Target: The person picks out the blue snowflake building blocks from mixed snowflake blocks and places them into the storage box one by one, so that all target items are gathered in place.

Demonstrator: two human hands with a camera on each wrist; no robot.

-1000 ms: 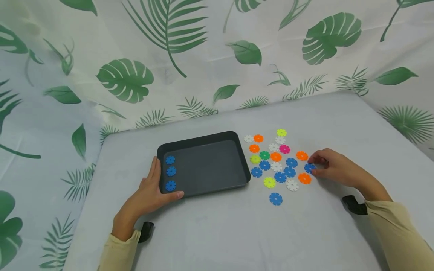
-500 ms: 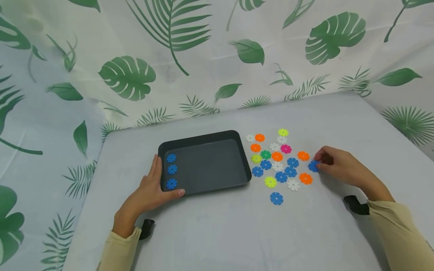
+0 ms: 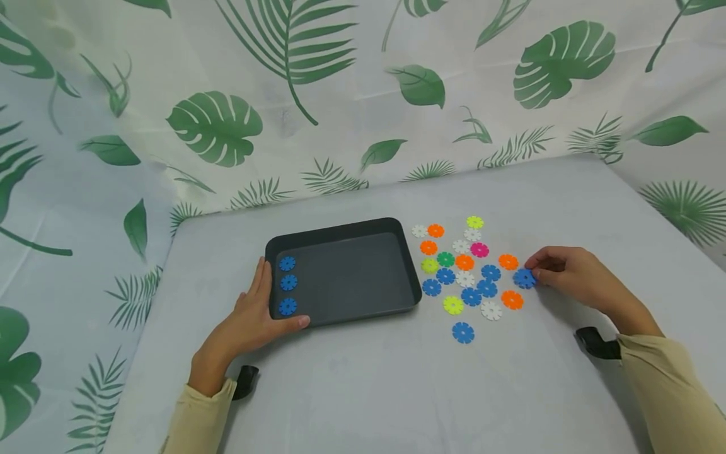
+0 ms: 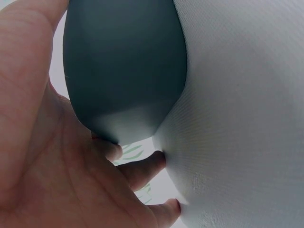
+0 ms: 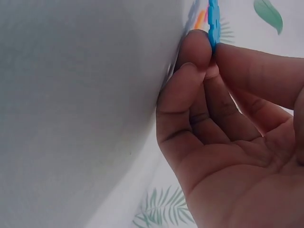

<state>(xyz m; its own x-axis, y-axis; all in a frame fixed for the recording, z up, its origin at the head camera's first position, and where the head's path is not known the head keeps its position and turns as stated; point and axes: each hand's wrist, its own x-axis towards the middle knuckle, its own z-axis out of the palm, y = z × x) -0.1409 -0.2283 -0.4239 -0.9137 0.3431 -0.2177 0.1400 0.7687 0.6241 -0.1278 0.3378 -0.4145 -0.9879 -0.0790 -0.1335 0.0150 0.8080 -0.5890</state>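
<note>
My left hand (image 3: 249, 321) rests against the left corner of a dark grey rectangular tray (image 3: 357, 271), its fingers along the left side and its thumb at the near rim. The left wrist view shows straight, spread fingers beside the tray's outer wall (image 4: 126, 66). Three blue snowflake discs (image 3: 288, 282) lie in a column along the tray's left side. Right of the scattered discs, my right hand (image 3: 578, 277) pinches another blue snowflake disc (image 3: 524, 278) by its edge between thumb and fingertips. Seen from the right wrist, that notched disc (image 5: 214, 23) stands edge-on above the fingertips.
Several loose notched discs lie between tray and right hand, among them an orange disc (image 3: 508, 261), a pink disc (image 3: 479, 250), a green disc (image 3: 445, 259) and a white disc (image 3: 491, 310). One blue disc (image 3: 463, 333) lies nearest the front. Leaf-patterned cloth (image 3: 329, 139) rises behind the table.
The right hand has drawn the blue disc slightly right, and the disc now shows tilted in its pinch. The left hand keeps its place on the tray; the head view has shifted slightly.
</note>
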